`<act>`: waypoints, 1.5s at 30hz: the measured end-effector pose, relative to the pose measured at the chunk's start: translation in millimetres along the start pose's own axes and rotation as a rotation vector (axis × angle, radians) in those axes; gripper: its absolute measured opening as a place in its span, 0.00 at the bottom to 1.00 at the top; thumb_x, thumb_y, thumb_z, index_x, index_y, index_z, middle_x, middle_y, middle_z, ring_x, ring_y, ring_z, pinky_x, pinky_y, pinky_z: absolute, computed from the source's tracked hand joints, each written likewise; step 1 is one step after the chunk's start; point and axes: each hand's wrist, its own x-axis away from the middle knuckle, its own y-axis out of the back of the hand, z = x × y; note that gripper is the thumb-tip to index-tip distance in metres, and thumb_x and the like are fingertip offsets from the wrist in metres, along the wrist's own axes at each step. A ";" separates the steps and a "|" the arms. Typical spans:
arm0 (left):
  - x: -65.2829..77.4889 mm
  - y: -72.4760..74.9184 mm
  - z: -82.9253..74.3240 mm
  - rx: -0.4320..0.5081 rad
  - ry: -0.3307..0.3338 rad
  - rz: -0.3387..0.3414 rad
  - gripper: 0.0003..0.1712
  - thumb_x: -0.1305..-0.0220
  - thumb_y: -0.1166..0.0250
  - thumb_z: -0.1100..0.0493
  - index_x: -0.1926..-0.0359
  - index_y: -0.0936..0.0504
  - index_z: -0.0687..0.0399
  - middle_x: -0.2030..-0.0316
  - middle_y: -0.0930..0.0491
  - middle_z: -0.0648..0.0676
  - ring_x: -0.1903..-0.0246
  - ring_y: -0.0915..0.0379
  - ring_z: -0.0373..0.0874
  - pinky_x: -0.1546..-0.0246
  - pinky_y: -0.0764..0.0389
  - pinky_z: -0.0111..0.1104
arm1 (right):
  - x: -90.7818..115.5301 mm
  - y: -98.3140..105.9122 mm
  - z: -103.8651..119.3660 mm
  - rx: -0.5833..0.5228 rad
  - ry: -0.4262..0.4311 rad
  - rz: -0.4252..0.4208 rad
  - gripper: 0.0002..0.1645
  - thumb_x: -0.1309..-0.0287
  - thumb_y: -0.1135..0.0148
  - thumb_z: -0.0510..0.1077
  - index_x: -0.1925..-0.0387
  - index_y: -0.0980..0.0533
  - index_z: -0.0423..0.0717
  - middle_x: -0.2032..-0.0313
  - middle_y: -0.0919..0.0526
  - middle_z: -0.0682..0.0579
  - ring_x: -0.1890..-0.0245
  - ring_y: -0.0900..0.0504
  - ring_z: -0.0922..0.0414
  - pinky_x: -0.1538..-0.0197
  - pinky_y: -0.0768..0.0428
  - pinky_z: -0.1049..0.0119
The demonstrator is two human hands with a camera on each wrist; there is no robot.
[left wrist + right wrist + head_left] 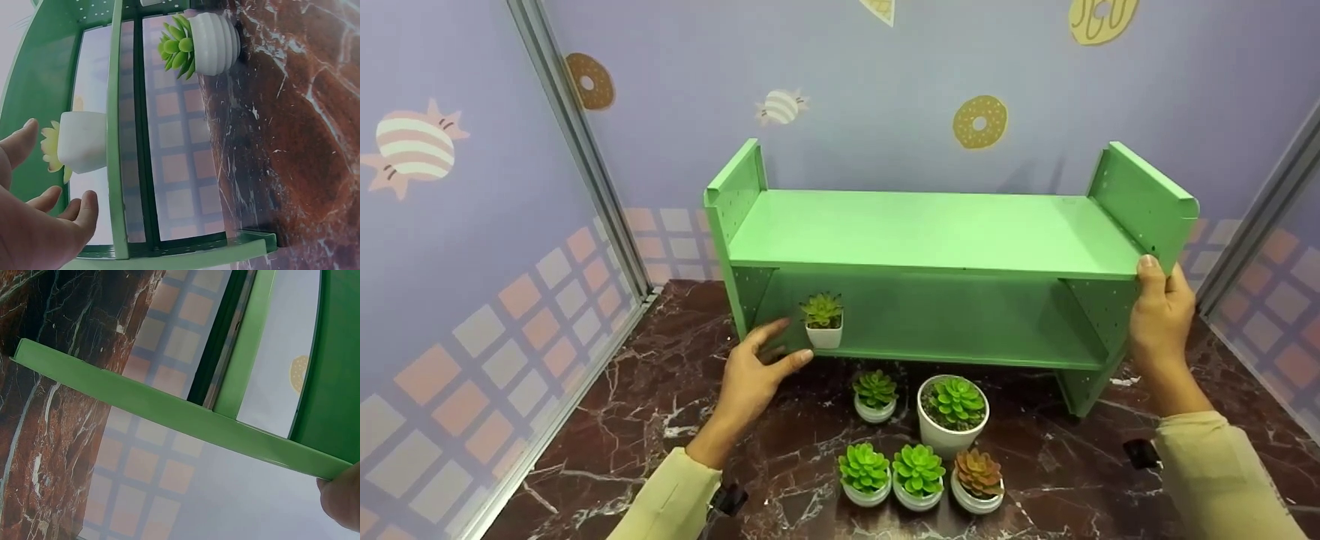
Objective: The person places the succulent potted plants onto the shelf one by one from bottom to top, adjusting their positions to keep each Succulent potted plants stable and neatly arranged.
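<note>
A green two-tier shelf (937, 229) stands on the marble-patterned table. My right hand (1162, 322) grips its right side panel at the front edge, thumb in front; the right wrist view shows only part of this hand (340, 498). On the left of the lower tier sits a small succulent in a square white pot (824, 335). Beside that pot is my left hand (750, 371), thumb and fingers spread apart. In the left wrist view the fingers (87, 216) and the white pot (82, 140) have a gap between them.
Before the shelf stand a small green succulent (875, 390), a larger one in a white pot (949, 439), two more green ones (864, 472) (919, 472) and a reddish-brown one (978, 476). Patterned wall panels (870, 97) enclose the table behind and at both sides.
</note>
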 end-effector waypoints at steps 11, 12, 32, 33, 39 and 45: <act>12.3 2.4 -10.2 0.009 -0.018 0.053 0.29 0.49 0.30 0.54 0.46 0.25 0.60 0.50 0.26 0.57 0.56 0.27 0.52 0.56 0.26 0.40 | -1.9 -0.4 2.6 -0.095 0.011 -0.007 0.16 0.36 0.48 0.44 0.53 0.24 0.38 0.58 0.23 0.48 0.53 0.30 0.55 0.51 0.32 0.74; 14.7 2.7 -13.0 0.013 -0.015 0.067 0.28 0.48 0.30 0.56 0.47 0.25 0.61 0.50 0.25 0.59 0.56 0.27 0.52 0.56 0.26 0.39 | -1.9 -0.4 2.6 -0.093 0.009 -0.010 0.15 0.36 0.48 0.44 0.54 0.24 0.38 0.58 0.23 0.48 0.54 0.30 0.55 0.52 0.32 0.74; 25.6 -5.5 11.0 0.223 0.020 0.351 0.21 0.44 0.34 0.64 0.49 0.24 0.66 0.53 0.25 0.65 0.53 0.29 0.59 0.55 0.25 0.37 | -0.4 0.2 0.6 -0.053 -0.006 -0.020 0.14 0.36 0.48 0.45 0.56 0.23 0.40 0.60 0.23 0.49 0.56 0.30 0.56 0.52 0.32 0.73; 25.7 -6.3 15.3 0.234 0.020 0.363 0.21 0.44 0.34 0.64 0.49 0.25 0.65 0.53 0.25 0.65 0.52 0.29 0.59 0.55 0.25 0.37 | -0.5 0.1 0.4 -0.038 -0.006 -0.021 0.14 0.36 0.49 0.45 0.57 0.23 0.40 0.60 0.23 0.49 0.56 0.30 0.56 0.52 0.32 0.73; 26.5 -11.6 39.0 0.279 0.006 0.431 0.24 0.45 0.34 0.65 0.47 0.26 0.66 0.51 0.25 0.64 0.52 0.28 0.56 0.52 0.27 0.38 | -0.7 -1.3 -0.3 -0.034 0.009 -0.008 0.16 0.35 0.49 0.44 0.54 0.24 0.39 0.57 0.24 0.49 0.53 0.31 0.56 0.49 0.34 0.74; 28.5 -15.1 44.5 0.289 0.002 0.515 0.26 0.46 0.33 0.63 0.46 0.27 0.68 0.50 0.26 0.63 0.49 0.30 0.56 0.49 0.30 0.39 | 1.0 -2.3 0.5 -0.139 0.005 0.010 0.17 0.36 0.49 0.43 0.51 0.25 0.37 0.55 0.25 0.46 0.50 0.32 0.55 0.48 0.34 0.74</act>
